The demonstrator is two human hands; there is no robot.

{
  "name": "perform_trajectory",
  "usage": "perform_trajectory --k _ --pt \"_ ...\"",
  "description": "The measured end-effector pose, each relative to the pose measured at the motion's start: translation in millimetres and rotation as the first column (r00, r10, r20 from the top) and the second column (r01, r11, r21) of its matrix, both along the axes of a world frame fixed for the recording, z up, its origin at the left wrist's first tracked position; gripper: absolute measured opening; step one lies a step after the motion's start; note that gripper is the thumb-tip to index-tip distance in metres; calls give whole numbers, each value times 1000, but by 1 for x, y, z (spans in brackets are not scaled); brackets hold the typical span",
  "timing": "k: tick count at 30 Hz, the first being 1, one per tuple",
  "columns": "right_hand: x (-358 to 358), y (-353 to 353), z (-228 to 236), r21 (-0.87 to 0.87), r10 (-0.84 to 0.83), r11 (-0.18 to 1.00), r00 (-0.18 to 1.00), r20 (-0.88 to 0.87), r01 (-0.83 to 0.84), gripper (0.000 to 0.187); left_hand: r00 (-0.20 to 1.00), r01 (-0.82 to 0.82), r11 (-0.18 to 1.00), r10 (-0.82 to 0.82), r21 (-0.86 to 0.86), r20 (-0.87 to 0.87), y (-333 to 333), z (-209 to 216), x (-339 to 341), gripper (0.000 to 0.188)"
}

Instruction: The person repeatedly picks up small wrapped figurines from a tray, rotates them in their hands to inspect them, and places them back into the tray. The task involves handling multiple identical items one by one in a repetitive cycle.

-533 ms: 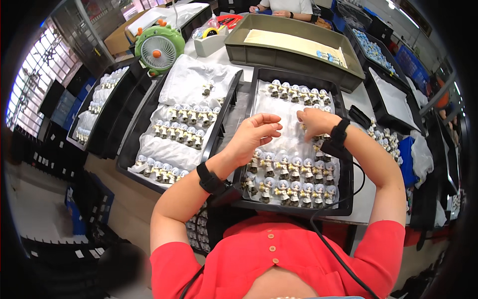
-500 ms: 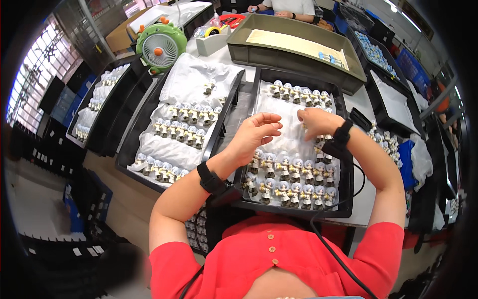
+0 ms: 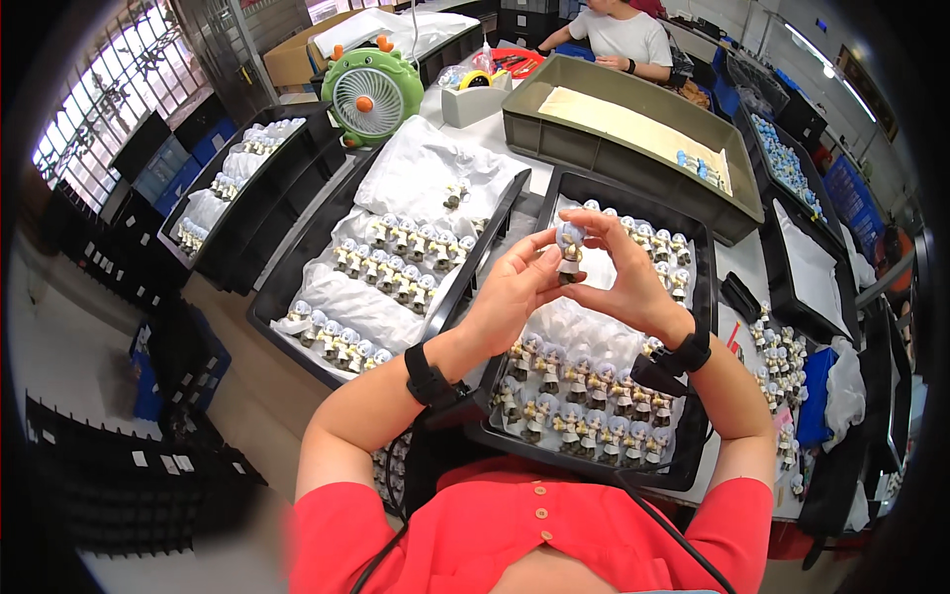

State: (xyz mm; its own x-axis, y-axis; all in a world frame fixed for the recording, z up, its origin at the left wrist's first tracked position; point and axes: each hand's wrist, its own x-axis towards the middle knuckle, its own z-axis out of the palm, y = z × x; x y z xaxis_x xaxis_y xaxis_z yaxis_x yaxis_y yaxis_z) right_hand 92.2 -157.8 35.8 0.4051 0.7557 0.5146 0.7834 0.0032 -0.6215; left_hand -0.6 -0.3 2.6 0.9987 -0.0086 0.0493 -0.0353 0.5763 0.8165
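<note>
A small figurine [image 3: 569, 247] with pale blue-white hair, a white-and-yellow outfit and a dark base is held upright between my two hands. My left hand [image 3: 517, 287] pinches it from the left with thumb and fingers. My right hand [image 3: 625, 279] is curled round its other side, fingertips at its head and thumb near its base. Beneath my hands is a black tray [image 3: 705, 282] lined with white paper [image 3: 554, 322]. Rows of similar figurines [image 3: 594, 381] stand along its near and far ends.
Left of it, another black tray [image 3: 269, 319] carries more figurine rows. A green fan [image 3: 368, 99], an olive bin [image 3: 633, 153] and a grey holder [image 3: 485, 104] stand behind. Loose figurines [image 3: 782, 356] crowd the table at right. Across the table sits a person [image 3: 628, 40] in white.
My right hand has come up from the tray with a figurine, and my left hand has closed in on it. The view has shifted, so the trays appear lower and farther right.
</note>
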Motion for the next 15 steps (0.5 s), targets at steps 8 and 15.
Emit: perform_trajectory --k 8,15 --pt "4 3 -30 157 -15 987 996 -84 28 67 1000 -20 993 22 115 -15 -1 -4 3 47" --pt "-14 6 -35 90 -58 992 949 -309 90 66 995 -11 980 30 200 -93 -3 -4 0 51"
